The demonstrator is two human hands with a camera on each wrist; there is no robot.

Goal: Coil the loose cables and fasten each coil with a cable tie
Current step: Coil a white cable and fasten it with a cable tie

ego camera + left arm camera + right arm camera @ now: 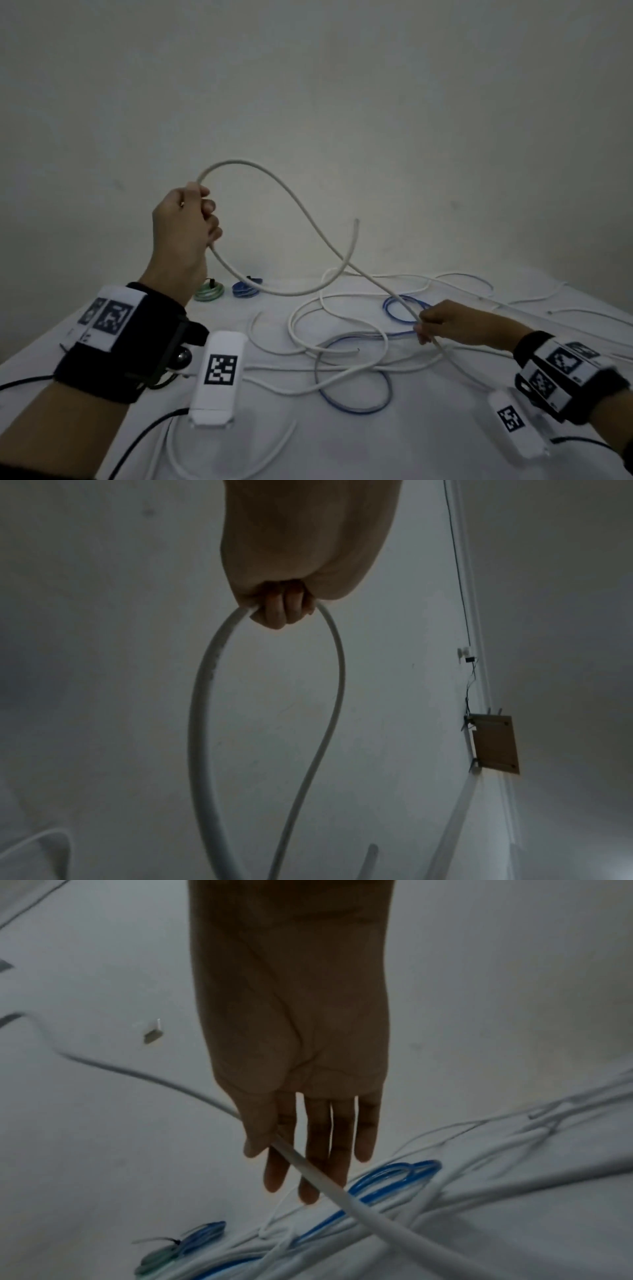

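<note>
My left hand (185, 222) is raised above the table and grips a thick white cable (236, 161) in its fist, which holds one open loop. In the left wrist view the curled fingers (284, 607) close on both strands of that loop (198, 723). The cable's free end (357, 222) sticks up in the air. Lower right, my right hand (445, 323) pinches the same cable (342, 1196) between thumb and index finger, the other fingers (318, 1137) straight. From there the cable runs down into the tangle.
The white-covered table (342, 445) holds several loose white cables (342, 342) and a loose blue cable (356, 407). At the back left lie a tied green coil (209, 291) and a tied blue coil (245, 289). A plain wall stands behind; a small board (496, 745) hangs on it.
</note>
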